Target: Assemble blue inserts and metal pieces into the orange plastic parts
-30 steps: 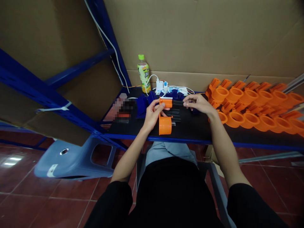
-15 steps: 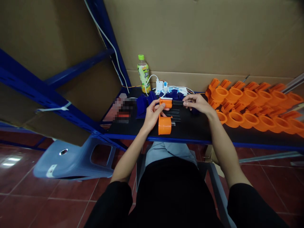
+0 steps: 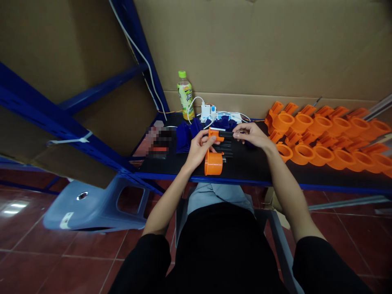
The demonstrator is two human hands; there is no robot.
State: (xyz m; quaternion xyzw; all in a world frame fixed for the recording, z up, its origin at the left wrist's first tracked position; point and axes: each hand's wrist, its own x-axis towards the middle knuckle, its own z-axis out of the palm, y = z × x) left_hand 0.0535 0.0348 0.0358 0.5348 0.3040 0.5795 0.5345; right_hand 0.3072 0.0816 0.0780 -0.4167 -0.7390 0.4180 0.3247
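Observation:
My left hand (image 3: 199, 148) is closed around an orange plastic part (image 3: 213, 164), whose round cup hangs at its near end. A white toothed strip (image 3: 217, 129) runs along the far edge of this part. In my right hand (image 3: 248, 134), the fingertips pinch the right end of a black bar (image 3: 226, 134). The bar's left end meets the orange part; how deep it sits inside is hidden. Below the hands, several black bars (image 3: 227, 149) lie on the black tabletop (image 3: 245, 163).
Two rows of similar orange parts (image 3: 321, 124) stand on the right. Behind my hands are a green-capped bottle (image 3: 185, 98), a power strip (image 3: 228, 117) with white cables, and dark blue pieces (image 3: 183, 136). A blue rack post (image 3: 76, 118) and a plastic stool (image 3: 94, 206) are at left.
The orange part has shifted slightly right with my left hand. My right hand has moved a little left, and less of the black bar shows between the hands.

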